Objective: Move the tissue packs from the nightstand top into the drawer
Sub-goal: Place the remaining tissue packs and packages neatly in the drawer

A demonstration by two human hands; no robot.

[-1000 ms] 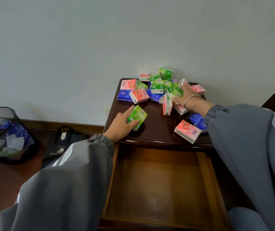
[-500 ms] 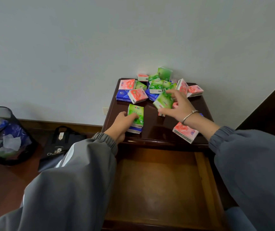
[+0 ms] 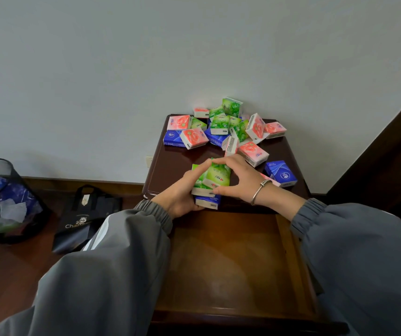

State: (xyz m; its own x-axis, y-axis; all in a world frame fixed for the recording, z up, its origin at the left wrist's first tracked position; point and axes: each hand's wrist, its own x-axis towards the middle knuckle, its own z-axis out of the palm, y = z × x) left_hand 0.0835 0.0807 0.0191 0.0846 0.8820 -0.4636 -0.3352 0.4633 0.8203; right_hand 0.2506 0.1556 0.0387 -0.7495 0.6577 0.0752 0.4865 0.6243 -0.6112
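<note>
Tissue packs (image 3: pixel 215 178), green over blue, sit stacked between the hands at the front edge of the nightstand (image 3: pixel 170 170). The left hand (image 3: pixel 182 192) grips the stack's near-left side; the right hand (image 3: pixel 239 180) curls over its right. A heap (image 3: pixel 223 127) of further packs lies beyond the fingers, and the open drawer (image 3: pixel 231 263) waits below the wrists. Squeezed unevenly, the slick bottom pack could slip out and miss the drawer.

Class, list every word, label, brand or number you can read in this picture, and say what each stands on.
"Cha": white letters on the black bag on the floor; the rest is hidden by the left sleeve.
Emblem above those letters: too small to read.
Logos and print on the tissue packs: too blurred to read.
</note>
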